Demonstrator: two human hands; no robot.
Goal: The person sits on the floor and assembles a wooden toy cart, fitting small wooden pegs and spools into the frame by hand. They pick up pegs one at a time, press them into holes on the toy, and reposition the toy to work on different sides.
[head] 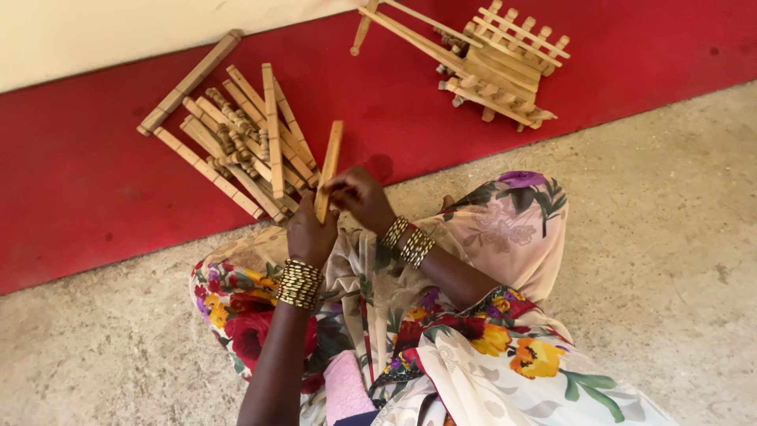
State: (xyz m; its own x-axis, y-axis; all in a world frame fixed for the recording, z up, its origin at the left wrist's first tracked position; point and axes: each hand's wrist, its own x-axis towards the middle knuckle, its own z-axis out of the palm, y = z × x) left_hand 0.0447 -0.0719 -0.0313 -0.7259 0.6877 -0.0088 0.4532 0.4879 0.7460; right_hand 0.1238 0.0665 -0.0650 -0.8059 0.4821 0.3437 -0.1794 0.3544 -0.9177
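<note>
Head view: both the left hand (310, 231) and the right hand (361, 196) are clamped on one wooden slat (329, 169) held upright over the lap, with a loose pile of slats (236, 138) unassembled far left and an assembled wooden rack (497, 67) far right.
</note>
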